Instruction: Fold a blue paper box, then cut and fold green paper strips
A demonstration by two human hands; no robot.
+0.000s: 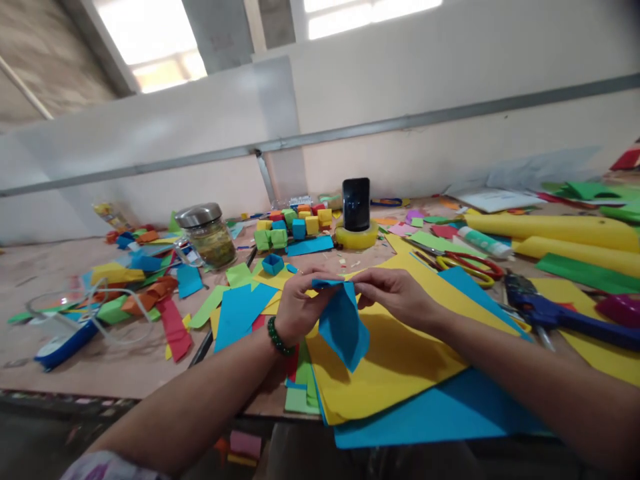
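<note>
A folded piece of blue paper [344, 330] hangs between my two hands, its lower end coming to a point. My left hand [303, 303] grips its upper left side, and a green bead bracelet circles that wrist. The fingertips of my right hand [395, 293] pinch the paper's top right corner. Below them lie large yellow sheets [400, 373] with a blue sheet [440, 413] underneath. A small open blue paper box [273, 264] sits just beyond my left hand.
Several coloured paper cubes [299, 229] stand at the back, beside a phone [356, 203] propped on a yellow tape roll [357, 235]. A glass jar [207, 237] is at left. Scissors [465, 262], a glue stick [484, 242] and a blue glue gun [565, 313] lie at right.
</note>
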